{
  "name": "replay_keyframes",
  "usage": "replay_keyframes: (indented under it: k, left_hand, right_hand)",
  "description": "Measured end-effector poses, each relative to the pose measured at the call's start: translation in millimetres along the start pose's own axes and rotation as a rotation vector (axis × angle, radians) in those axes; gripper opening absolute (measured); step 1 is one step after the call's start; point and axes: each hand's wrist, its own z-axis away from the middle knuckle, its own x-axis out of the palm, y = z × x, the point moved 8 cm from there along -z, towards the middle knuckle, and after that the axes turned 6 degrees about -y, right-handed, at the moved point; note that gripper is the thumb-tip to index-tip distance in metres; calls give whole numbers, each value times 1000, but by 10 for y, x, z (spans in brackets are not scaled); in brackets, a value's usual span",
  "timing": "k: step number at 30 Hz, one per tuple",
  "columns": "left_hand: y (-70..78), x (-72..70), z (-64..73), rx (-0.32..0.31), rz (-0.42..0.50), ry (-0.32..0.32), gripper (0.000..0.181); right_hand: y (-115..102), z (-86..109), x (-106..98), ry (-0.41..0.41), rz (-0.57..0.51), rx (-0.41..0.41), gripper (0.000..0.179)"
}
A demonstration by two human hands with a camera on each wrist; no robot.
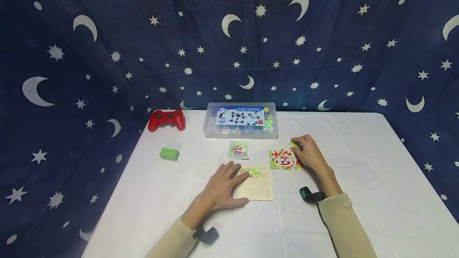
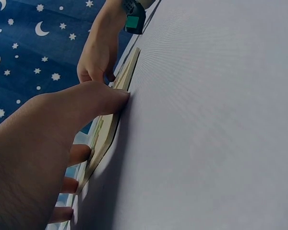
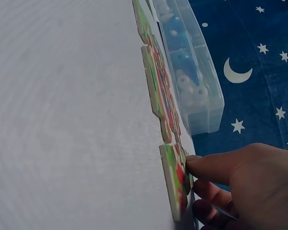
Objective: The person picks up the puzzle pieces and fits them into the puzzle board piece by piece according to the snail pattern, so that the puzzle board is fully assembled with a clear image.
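Note:
A square wooden puzzle tray (image 1: 258, 189) lies on the white table, a few green and red puzzle pieces (image 1: 255, 173) set along its top edge. My left hand (image 1: 223, 186) rests at the tray's left side, fingers spread; in the left wrist view its thumb (image 2: 116, 98) is at the tray's near edge. To the right, a cluster of red, green and white puzzle pieces (image 1: 281, 161) lies flat on the table. At that cluster's upper right corner, my right hand (image 1: 311, 155) pinches a green puzzle piece (image 1: 293, 144) between thumb and fingers.
Behind the tray lies a small picture card (image 1: 238, 149). A clear plastic box (image 1: 215, 132) with a molecule label stands at the back. On the left are a red game controller (image 1: 166, 120) and a green block (image 1: 169, 154). A starry dark blue cloth hangs behind the table.

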Motion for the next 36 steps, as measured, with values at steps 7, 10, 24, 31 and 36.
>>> replay_keyframes:
  k: [7, 10, 24, 31, 36]
  left_hand:
    - [-4, 12, -2, -6, 2, -14, 79]
    - [-2, 11, -6, -3, 1, -10, 79]
    - [-2, 25, -4, 2, 1, -1, 77]
    - [2, 16, 0, 6, 1, 3, 77]
    - [-4, 11, -2, 3, 2, 3, 77]
  right_hand:
    - [-5, -4, 41, -44, 23, 8, 41]
    - [-1, -6, 50, -50, 22, 6, 40]
    - [27, -5, 51, -44, -22, 24, 41]
    - [42, -6, 44, -33, -48, 47, 40]
    - [22, -27, 23, -21, -37, 26, 41]
